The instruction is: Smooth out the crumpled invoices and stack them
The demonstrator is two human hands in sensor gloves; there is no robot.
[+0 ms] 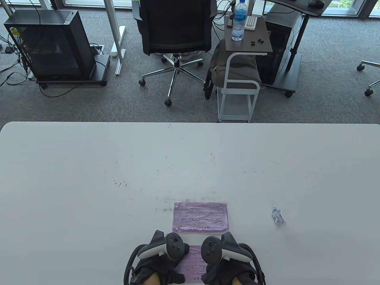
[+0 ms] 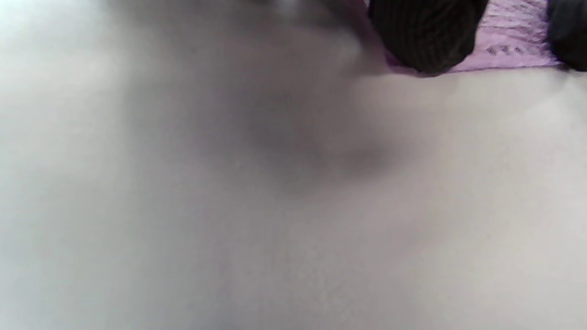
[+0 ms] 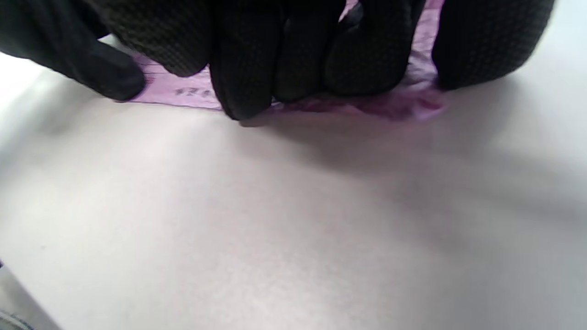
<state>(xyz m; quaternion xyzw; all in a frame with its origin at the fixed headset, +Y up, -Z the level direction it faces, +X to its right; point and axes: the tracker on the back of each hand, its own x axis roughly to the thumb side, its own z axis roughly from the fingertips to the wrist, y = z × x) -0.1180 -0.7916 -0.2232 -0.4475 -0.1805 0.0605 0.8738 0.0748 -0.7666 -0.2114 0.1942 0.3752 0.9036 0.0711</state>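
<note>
One pink invoice (image 1: 200, 216) lies flattened on the white table (image 1: 89, 184), just beyond my hands. A second pink invoice (image 1: 192, 262), still wrinkled, lies between my hands at the near edge. My left hand (image 1: 163, 271) holds its left side; a gloved fingertip (image 2: 426, 36) sits on the paper's edge (image 2: 504, 46). My right hand (image 1: 227, 273) has its fingers (image 3: 257, 68) curled down onto the pink invoice (image 3: 183, 91), with the thumb (image 3: 486, 41) beside a bunched corner. The trackers hide most of both hands from above.
A small crumpled white paper ball (image 1: 277, 216) lies on the table to the right of the flattened invoice. Beyond the table's far edge stand an office chair (image 1: 175, 29), a side cart with a water bottle (image 1: 239, 20), and a computer case (image 1: 53, 44).
</note>
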